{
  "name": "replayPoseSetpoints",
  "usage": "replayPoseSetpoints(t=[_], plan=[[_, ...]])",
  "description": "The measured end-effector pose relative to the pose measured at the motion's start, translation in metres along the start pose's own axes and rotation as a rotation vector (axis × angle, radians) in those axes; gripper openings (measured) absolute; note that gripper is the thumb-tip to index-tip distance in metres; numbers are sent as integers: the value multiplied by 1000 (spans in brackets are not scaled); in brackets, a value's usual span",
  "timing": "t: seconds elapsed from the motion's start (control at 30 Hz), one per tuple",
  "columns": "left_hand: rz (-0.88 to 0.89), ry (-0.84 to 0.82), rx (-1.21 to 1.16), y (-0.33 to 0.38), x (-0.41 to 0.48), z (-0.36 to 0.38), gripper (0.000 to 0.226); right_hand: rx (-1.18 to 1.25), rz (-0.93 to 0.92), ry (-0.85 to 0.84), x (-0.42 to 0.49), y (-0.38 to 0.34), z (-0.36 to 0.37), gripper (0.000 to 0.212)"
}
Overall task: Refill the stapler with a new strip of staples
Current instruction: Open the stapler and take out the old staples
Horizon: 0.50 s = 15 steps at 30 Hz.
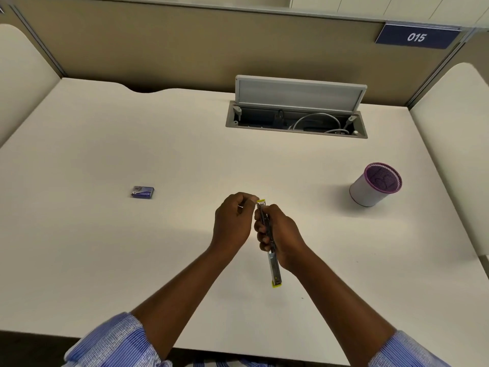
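Right hand (pixel 280 234) wrapped around the stapler (pixel 270 242) (swung open), left hand (pixel 234 221) pinching at its far tip

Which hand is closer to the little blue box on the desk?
Left. The left hand is nearer the small blue cardboard box, which lies apart to its left. The right hand, gripping the yellow-tipped stapler, is farther right.

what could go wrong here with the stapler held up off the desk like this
1. The stapler is held in the air by the right hand alone; a slip would drop it onto the desk.
2. The left hand pinches something small at the stapler's top end; if that is the staple strip, it could bend or snap.
3. The staple box lies well off to the left, so fetching spares means letting go.
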<state>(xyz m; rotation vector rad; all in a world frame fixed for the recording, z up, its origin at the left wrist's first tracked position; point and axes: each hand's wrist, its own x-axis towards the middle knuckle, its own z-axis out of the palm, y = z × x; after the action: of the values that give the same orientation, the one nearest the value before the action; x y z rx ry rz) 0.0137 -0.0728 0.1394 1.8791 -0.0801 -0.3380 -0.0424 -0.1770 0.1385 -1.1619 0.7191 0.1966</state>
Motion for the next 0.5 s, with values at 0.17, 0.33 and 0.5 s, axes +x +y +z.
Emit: replayPoseSetpoints(t=[0.17,0.33,0.5], plan=[[9,-1,5,-1,-4,0,17,-20,10,3,-2,1,1,26],[21,7,17,-4,-6,-1,16,-7,12,-14,-4,3,3,26],[0,-27,7,-5,-6,-3,11,10,9,-65,-6,0,3,34]])
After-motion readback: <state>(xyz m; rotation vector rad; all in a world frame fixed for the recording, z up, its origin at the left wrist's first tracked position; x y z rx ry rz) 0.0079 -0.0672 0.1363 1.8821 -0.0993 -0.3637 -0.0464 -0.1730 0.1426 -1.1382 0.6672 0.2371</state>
